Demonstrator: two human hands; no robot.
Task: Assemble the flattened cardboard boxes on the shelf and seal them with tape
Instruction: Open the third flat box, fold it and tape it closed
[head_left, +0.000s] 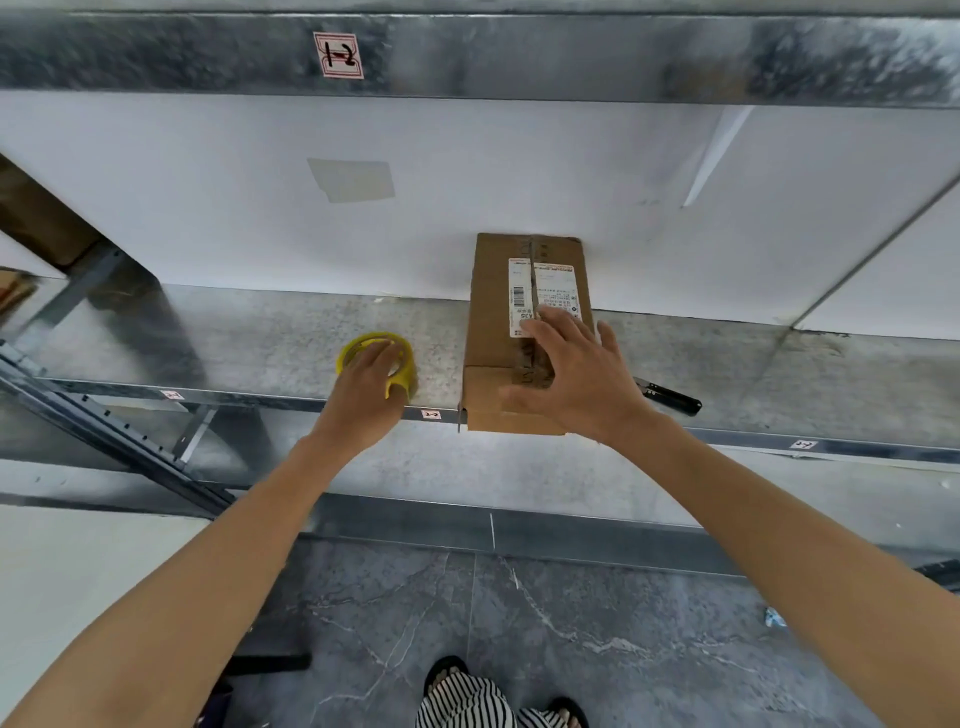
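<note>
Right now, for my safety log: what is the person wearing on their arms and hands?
No gloves, watch or bracelet on the left hand or right hand; the left forearm and right forearm are bare, no sleeve in view.

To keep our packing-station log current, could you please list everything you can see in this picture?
cardboard box: one, brown, on the shelf by the back wall, white label on top
tape roll: one, yellow, on the shelf left of the box
tool: one, black, on the shelf right of the box; kind unclear
shelf: one, grey metal, holds all three
beam label: one, red and white, on the upper beam
striped trousers: one pair, black and white, bottom edge
left hand: one, rests on the tape roll
right hand: one, fingers spread flat on the box top
</note>
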